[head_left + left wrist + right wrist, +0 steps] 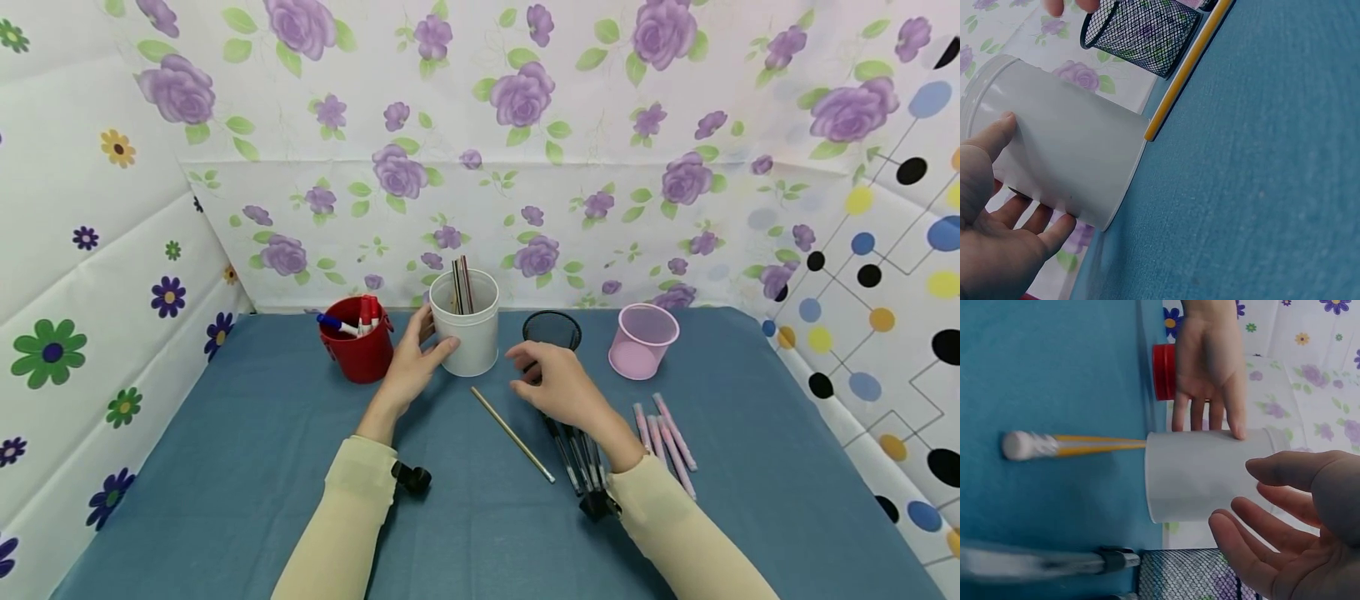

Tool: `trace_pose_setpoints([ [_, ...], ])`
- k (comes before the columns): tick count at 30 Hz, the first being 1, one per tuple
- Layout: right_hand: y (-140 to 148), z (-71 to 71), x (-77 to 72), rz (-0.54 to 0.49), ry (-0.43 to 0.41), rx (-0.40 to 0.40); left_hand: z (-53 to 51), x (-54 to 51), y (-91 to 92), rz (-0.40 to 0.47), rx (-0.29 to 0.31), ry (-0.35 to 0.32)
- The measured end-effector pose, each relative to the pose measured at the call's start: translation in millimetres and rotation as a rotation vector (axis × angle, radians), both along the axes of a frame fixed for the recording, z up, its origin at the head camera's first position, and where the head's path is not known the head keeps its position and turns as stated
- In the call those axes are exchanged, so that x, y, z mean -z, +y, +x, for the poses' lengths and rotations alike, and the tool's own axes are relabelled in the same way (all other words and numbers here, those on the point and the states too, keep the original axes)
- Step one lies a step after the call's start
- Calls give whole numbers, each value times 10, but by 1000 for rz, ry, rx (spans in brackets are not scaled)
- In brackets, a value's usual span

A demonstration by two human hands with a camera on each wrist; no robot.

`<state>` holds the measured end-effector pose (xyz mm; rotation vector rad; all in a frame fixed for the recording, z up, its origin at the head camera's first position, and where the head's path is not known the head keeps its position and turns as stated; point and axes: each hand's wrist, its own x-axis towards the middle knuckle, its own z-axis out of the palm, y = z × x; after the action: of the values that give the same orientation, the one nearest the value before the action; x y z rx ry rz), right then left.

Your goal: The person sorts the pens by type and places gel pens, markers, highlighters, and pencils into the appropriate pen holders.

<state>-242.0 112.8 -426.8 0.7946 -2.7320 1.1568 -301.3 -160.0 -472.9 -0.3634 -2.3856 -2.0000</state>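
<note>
My left hand holds a white cup by its left side, thumb in front and fingers round the side, as the left wrist view also shows. Several pencils stand in that cup. A yellow pencil with a white eraser end lies on the cloth in front of it. My right hand hovers right of the white cup, fingers loosely bent and nothing between them. Behind that hand stands a black mesh cup, partly hidden; in the right wrist view the fingers are apart from the white cup.
A red bucket with red and blue markers stands at left. Several clear-barrelled pens lie under my right forearm. Pink pens lie to their right, in front of a pink cup. A flowered cloth backs the blue table.
</note>
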Motion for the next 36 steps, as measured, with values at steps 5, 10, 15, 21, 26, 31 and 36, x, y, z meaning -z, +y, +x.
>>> trace_pose_setpoints([
  [5, -35, 52, 101, 24, -34, -5, 4, 13, 2, 8, 7, 11],
  [10, -91, 93, 183, 70, -56, 7, 0, 23, -4, 9, 2, -2],
  [15, -128, 143, 224, 91, -89, 36, -6, 34, 6, 5, 7, -5],
  [21, -166, 176, 248, 113, -109, 53, -16, 34, 13, 4, 9, 7],
  [26, -196, 190, 270, 132, -103, 55, -13, 29, 9, 6, 10, 5],
  [31, -222, 188, 300, 142, -97, 40, -4, 18, 0, 5, 3, 4],
  [36, -232, 199, 318, 169, -108, 40, 1, -10, -1, 1, 9, -1],
])
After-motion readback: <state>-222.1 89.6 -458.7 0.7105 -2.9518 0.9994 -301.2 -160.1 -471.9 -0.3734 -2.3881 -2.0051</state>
